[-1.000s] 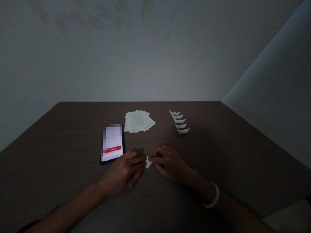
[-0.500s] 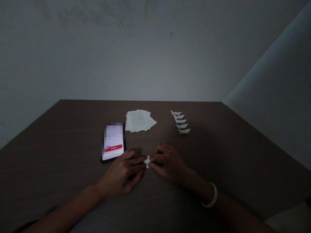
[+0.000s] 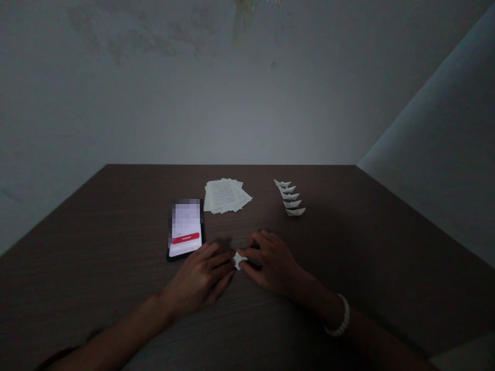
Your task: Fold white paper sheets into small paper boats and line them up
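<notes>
A small folded piece of white paper (image 3: 238,260) lies on the table between my two hands, its edges partly hidden by fingertips. From the left, my left hand (image 3: 203,273) presses its fingertips on the paper's left edge. My right hand (image 3: 273,263) is closed, pinching the paper's right side between thumb and fingers. Beyond my right hand, several small white paper boats (image 3: 294,212) stand in a row leading away from me.
A loose stack of printed paper sheets (image 3: 224,196) lies past my hands. Left of it is a phone (image 3: 186,226) with a lit screen, close to my left fingers. The brown table (image 3: 127,206) ends at a grey wall (image 3: 174,113).
The view has tilted and shifted slightly, so everything sits a little lower and further right. A bit more of the folded paper shows between my fingers; both hands stay on it.
</notes>
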Demonstrator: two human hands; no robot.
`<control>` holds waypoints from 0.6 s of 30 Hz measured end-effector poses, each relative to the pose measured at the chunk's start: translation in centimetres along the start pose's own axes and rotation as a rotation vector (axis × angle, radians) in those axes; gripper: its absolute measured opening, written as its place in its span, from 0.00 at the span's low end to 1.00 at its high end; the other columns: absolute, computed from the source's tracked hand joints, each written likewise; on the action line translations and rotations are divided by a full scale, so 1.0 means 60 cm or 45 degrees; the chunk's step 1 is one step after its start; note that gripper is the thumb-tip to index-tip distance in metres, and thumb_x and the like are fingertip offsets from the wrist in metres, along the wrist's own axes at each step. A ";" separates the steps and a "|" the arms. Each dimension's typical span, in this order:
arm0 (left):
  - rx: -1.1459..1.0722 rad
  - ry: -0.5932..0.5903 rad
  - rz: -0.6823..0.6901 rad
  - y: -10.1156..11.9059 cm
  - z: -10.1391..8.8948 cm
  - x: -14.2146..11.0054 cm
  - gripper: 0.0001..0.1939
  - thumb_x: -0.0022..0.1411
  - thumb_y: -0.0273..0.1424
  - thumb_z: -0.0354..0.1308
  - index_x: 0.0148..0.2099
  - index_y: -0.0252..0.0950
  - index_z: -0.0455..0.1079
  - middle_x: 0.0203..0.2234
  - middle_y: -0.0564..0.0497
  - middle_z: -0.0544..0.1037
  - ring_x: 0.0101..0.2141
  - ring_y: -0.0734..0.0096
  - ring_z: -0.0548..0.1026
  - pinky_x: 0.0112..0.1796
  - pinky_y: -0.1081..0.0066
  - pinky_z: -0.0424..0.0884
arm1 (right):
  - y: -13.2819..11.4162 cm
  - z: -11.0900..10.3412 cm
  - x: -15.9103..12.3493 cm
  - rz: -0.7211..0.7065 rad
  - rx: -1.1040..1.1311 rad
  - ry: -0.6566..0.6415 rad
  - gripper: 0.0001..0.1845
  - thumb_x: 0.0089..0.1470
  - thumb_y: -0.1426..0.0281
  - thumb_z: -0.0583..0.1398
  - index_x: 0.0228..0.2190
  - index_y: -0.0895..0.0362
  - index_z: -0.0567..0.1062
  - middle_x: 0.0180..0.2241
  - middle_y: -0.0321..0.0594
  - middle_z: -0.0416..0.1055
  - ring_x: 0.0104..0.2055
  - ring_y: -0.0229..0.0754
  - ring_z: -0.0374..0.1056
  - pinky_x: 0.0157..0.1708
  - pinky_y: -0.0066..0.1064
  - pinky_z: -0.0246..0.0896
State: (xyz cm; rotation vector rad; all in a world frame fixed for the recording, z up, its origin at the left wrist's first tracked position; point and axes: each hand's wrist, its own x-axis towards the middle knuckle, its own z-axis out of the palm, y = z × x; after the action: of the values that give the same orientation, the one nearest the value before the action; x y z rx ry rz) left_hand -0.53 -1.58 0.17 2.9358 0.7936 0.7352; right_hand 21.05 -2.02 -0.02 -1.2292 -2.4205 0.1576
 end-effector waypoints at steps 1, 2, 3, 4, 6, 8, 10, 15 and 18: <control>-0.002 -0.016 -0.005 0.001 0.000 0.000 0.12 0.64 0.26 0.50 0.42 0.35 0.75 0.39 0.47 0.79 0.37 0.61 0.71 0.37 0.60 0.69 | -0.001 0.000 0.000 0.003 0.001 0.001 0.10 0.56 0.64 0.60 0.41 0.50 0.76 0.36 0.40 0.65 0.40 0.44 0.59 0.39 0.36 0.54; -0.004 -0.031 -0.012 0.001 -0.001 0.000 0.12 0.64 0.26 0.50 0.43 0.35 0.75 0.38 0.47 0.79 0.37 0.61 0.70 0.38 0.61 0.69 | -0.001 -0.001 0.000 0.004 0.001 0.002 0.10 0.56 0.65 0.60 0.40 0.50 0.76 0.35 0.40 0.65 0.40 0.44 0.59 0.39 0.36 0.54; -0.003 -0.040 -0.021 0.002 -0.001 0.000 0.12 0.64 0.26 0.50 0.43 0.35 0.75 0.38 0.47 0.79 0.37 0.61 0.70 0.38 0.61 0.69 | -0.002 -0.001 0.001 0.002 0.000 0.002 0.09 0.57 0.65 0.60 0.40 0.50 0.76 0.35 0.40 0.65 0.40 0.44 0.59 0.39 0.36 0.54; 0.001 -0.040 -0.029 0.003 -0.002 0.001 0.11 0.64 0.26 0.50 0.42 0.35 0.75 0.38 0.47 0.79 0.38 0.61 0.70 0.38 0.60 0.69 | -0.002 0.000 0.001 -0.001 -0.002 0.001 0.08 0.57 0.65 0.59 0.39 0.51 0.76 0.35 0.40 0.66 0.40 0.44 0.59 0.39 0.36 0.54; 0.006 -0.022 -0.043 0.004 -0.004 0.003 0.11 0.65 0.26 0.50 0.41 0.35 0.75 0.37 0.46 0.78 0.38 0.60 0.70 0.39 0.60 0.69 | -0.004 0.000 0.003 -0.007 -0.010 0.002 0.07 0.58 0.65 0.59 0.37 0.51 0.76 0.35 0.40 0.66 0.39 0.43 0.59 0.38 0.36 0.54; -0.006 -0.006 -0.053 0.005 -0.006 0.005 0.11 0.65 0.27 0.50 0.40 0.35 0.75 0.37 0.46 0.78 0.39 0.61 0.71 0.39 0.61 0.69 | -0.005 0.001 0.004 -0.009 -0.019 0.009 0.07 0.57 0.64 0.60 0.36 0.52 0.76 0.34 0.40 0.66 0.39 0.44 0.59 0.38 0.36 0.55; -0.030 0.001 -0.076 0.006 -0.007 0.007 0.11 0.65 0.28 0.50 0.39 0.35 0.75 0.37 0.46 0.77 0.39 0.61 0.71 0.39 0.61 0.69 | -0.006 0.002 0.005 -0.009 -0.025 0.012 0.06 0.56 0.64 0.60 0.34 0.53 0.76 0.35 0.40 0.67 0.40 0.44 0.60 0.39 0.36 0.55; -0.079 0.015 -0.165 0.002 0.001 0.008 0.09 0.65 0.30 0.53 0.38 0.37 0.75 0.38 0.47 0.77 0.39 0.61 0.70 0.39 0.61 0.69 | -0.006 0.006 0.005 0.031 0.021 0.006 0.06 0.54 0.66 0.62 0.34 0.55 0.72 0.36 0.41 0.67 0.41 0.45 0.61 0.41 0.37 0.58; -0.104 0.003 -0.209 -0.001 0.006 0.007 0.07 0.63 0.31 0.56 0.38 0.36 0.75 0.40 0.47 0.77 0.41 0.60 0.70 0.40 0.60 0.69 | -0.005 0.009 0.006 0.089 0.097 0.023 0.09 0.52 0.67 0.64 0.35 0.56 0.71 0.37 0.41 0.68 0.42 0.46 0.62 0.43 0.38 0.58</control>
State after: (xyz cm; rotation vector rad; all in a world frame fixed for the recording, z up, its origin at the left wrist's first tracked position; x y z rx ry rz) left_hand -0.08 -1.27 0.04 2.7575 0.9664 0.7395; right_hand 20.44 -1.87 -0.33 -1.2759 -2.3349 0.2555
